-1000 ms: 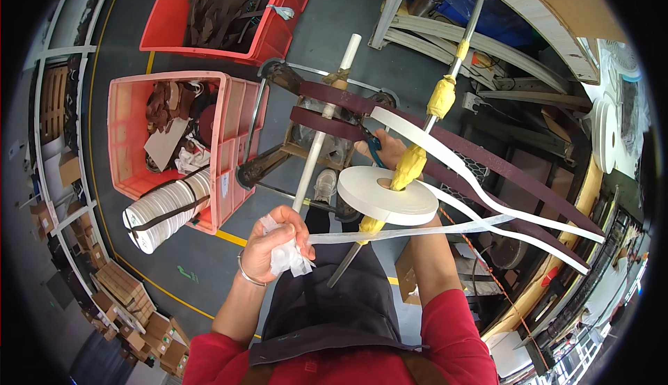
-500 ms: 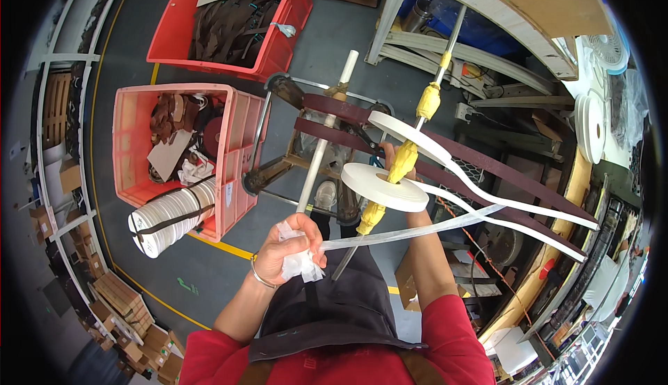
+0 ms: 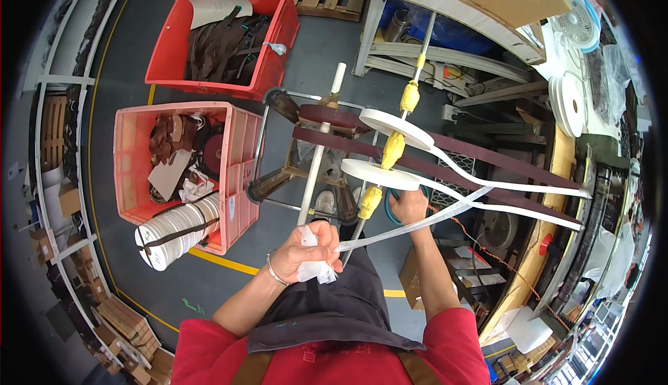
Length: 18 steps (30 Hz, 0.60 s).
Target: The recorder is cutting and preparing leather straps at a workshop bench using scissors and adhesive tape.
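My left hand (image 3: 314,251) is closed round a crumpled wad of translucent white tape (image 3: 306,237). From that fist a strip of the same tape (image 3: 417,219) runs taut to the right, crossing the white webbing. Just below the nearer white roll (image 3: 379,175), my right hand (image 3: 409,207) grips scissors by their teal handles (image 3: 387,207); the blades are hidden. A second white roll (image 3: 396,129) sits farther along the same metal rod, which has yellow wrapping (image 3: 393,150) between the rolls. Dark maroon webbing (image 3: 334,139) hangs round a white pole (image 3: 316,166) to the left.
Two red bins (image 3: 275,44) (image 3: 236,166) stand at left, one with dark straps, the other with scraps and a strapped stack of white rolls (image 3: 174,232). Webbing leads to a wood-edged machine (image 3: 557,176) at right. A metal-framed stool (image 3: 261,190) stands beyond my feet.
My right hand has come out from behind the nearer white roll, down toward me, with the scissors. My left hand still grips the tape, slightly farther right. The view has shifted a little.
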{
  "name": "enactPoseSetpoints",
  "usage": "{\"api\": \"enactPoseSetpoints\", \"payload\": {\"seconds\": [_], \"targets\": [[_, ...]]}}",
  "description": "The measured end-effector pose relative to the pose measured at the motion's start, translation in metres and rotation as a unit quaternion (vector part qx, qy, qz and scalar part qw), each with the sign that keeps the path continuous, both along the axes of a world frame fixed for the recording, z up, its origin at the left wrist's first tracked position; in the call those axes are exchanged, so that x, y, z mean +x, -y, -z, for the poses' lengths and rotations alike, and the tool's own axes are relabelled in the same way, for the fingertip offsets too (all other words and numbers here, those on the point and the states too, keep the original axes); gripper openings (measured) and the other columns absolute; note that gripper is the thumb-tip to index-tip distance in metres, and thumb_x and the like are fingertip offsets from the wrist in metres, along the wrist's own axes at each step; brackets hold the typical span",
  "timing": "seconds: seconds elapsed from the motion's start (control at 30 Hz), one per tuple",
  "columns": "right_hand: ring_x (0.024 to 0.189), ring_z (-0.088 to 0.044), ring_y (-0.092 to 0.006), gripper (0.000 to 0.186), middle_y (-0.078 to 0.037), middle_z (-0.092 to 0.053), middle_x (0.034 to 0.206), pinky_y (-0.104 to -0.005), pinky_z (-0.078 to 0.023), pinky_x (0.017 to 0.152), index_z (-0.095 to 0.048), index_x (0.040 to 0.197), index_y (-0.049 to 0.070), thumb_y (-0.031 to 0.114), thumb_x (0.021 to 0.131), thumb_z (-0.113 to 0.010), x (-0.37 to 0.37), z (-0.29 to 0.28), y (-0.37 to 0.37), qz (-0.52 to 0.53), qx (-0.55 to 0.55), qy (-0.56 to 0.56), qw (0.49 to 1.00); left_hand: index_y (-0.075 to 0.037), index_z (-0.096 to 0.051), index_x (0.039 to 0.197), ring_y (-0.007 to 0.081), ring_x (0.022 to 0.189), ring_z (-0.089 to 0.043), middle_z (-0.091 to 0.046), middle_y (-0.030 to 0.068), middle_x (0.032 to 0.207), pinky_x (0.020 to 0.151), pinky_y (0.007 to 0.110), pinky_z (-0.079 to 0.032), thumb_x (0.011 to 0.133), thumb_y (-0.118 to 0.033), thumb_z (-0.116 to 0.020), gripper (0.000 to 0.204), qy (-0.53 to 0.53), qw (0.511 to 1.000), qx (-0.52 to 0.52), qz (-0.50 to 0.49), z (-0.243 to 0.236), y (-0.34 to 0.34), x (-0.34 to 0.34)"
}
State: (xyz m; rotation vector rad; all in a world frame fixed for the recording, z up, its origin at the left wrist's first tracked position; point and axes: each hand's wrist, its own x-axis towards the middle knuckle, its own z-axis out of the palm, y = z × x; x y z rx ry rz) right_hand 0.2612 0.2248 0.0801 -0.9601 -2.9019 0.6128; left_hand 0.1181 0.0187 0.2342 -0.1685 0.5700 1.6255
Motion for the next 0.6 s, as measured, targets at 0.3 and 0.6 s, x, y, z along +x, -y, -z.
{"api": "enactPoseSetpoints", "payload": {"seconds": [0.3, 0.6], "targets": [[0.085, -0.051, -0.0354, 0.053, -0.016, -0.049, 0.096, -0.0414, -0.043, 0.067, -0.043, 0.106, 0.007, 0.028, 0.065, -0.068, 0.123, -0.057, 0.062, 0.204, -0.105, 0.079, 0.97, -0.005, -0.041, 0.067, 0.015, 0.058, -0.052, -0.043, 0.0053, 0.066, 0.054, 0.031, -0.049, 0.071, -0.007, -0.061, 0.021, -0.022, 0.996, 0.024, 0.081, -0.008, -0.008, -0.005], [0.056, -0.041, -0.0088, 0.036, 0.001, -0.045, 0.068, -0.0248, -0.038, 0.051, -0.046, 0.101, 0.003, 0.02, 0.074, -0.063, 0.262, -0.124, 0.135, 0.66, 0.032, -0.228, 0.715, -0.005, -0.04, 0.071, 0.0174, 0.054, -0.048, -0.04, 0.0066, 0.065, 0.05, 0.035, -0.05, 0.074, -0.015, -0.059, 0.022, -0.051, 0.997, 0.019, 0.051, -0.012, -0.011, -0.01]]}}
